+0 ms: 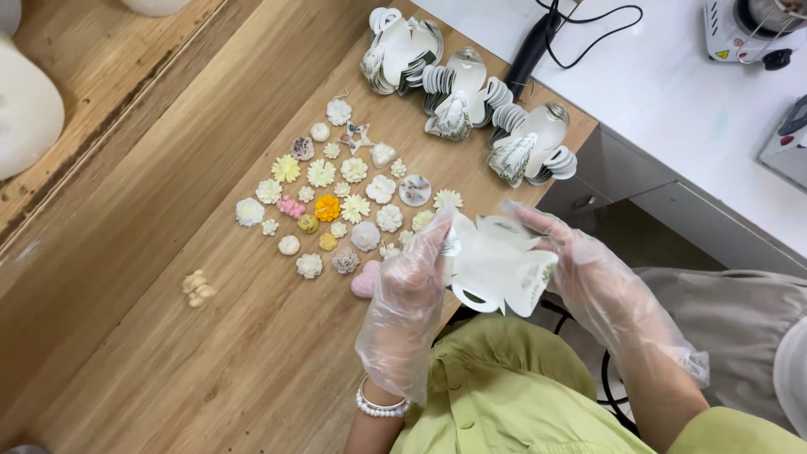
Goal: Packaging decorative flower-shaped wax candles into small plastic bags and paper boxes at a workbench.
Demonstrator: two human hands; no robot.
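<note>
Gloved hands hold a white cut-out card low centre-right, above the lap and off the bench edge.
Left hand (408,290) and right hand (580,269) each have fingers pinched on the card (496,269); slick gloves could let it slip or crease. Past it, the left sleeve could nudge the small flower pieces (340,197) on the bench (168,336); card stacks (466,92) upper centre look tippy.

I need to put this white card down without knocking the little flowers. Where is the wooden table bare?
Bare wood lies left of the flower pieces, around the small beige piece, and along the near table edge beside the left hand. It is crowded at the flowers and the card stacks behind them.
</note>
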